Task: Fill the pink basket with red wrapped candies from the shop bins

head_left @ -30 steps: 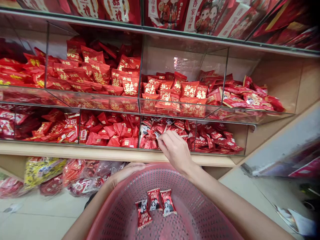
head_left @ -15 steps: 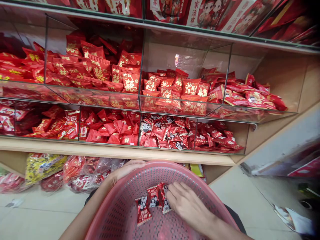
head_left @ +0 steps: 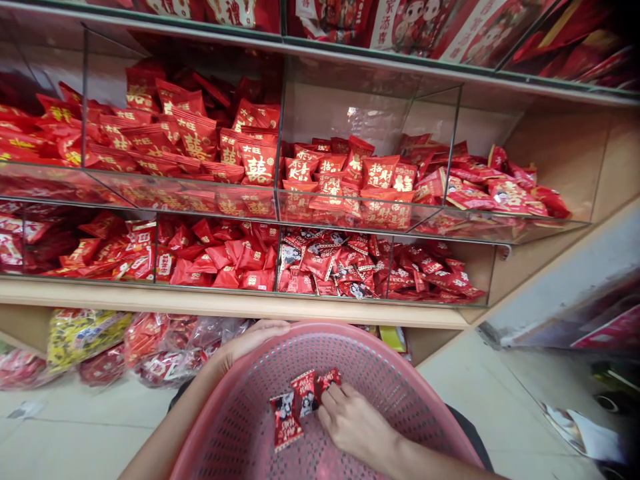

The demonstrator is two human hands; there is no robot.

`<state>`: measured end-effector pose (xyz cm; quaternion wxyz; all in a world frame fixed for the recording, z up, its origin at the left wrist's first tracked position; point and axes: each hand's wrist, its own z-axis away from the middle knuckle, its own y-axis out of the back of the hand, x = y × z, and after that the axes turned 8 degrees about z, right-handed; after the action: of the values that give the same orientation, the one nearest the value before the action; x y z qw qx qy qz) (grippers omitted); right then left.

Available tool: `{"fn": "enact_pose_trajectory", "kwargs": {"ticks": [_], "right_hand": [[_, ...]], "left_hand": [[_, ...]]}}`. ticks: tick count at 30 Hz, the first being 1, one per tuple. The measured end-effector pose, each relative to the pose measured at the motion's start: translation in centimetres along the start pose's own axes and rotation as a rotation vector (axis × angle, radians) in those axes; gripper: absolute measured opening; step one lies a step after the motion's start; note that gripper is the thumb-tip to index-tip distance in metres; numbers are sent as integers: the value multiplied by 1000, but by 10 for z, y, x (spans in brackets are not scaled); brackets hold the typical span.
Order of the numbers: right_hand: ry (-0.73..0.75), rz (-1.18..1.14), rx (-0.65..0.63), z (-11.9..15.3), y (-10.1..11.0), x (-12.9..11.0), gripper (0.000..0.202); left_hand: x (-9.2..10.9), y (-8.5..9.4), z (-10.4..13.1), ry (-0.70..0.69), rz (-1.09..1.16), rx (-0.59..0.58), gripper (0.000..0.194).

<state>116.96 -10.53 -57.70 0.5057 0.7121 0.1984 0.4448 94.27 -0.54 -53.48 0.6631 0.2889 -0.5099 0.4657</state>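
Note:
A pink perforated plastic basket [head_left: 240, 427] sits in front of me, and my left hand [head_left: 253, 341] grips its far left rim. Inside it lie three small red wrapped candies with black-and-white figures printed on them. The leftmost candy [head_left: 287, 421] and the middle candy [head_left: 305, 393] rest side by side on the basket's bottom. My right hand [head_left: 355, 423] is in the basket with its fingers curled and closed on the right-hand candy [head_left: 329, 378]. That candy's lower part is hidden behind the fingers.
Ahead stand shelves with clear dividers, full of red packets [head_left: 250, 157] and smaller wrapped candies [head_left: 330, 263]. A wooden shelf edge [head_left: 150, 297] runs just beyond the basket. Bagged sweets [head_left: 87, 337] lie below at left; white footwear [head_left: 585, 430] is on the floor at right.
My right hand has shifted slightly left and down, its fingers now curled over the lower part of the right-hand candy. My left hand stays on the rim.

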Motion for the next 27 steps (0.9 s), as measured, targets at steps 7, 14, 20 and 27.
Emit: {"fn": "enact_pose_trajectory", "kwargs": {"ticks": [7,14,20,27], "right_hand": [[-22,-20,2,1,-7,-3,10],[-63,-43,41,-5,-14,-3,13],[-109,-76,31,-19,23,14,28],[-374,-61,257,-57,97,106,18]], "left_hand": [[-2,0,0,-39,44,-83,34],[-2,1,-2,-55,-18,-82,29],[-5,5,-4,-65,-24,-71,32],[-4,2,-4,-59,-4,-109,33]]}}
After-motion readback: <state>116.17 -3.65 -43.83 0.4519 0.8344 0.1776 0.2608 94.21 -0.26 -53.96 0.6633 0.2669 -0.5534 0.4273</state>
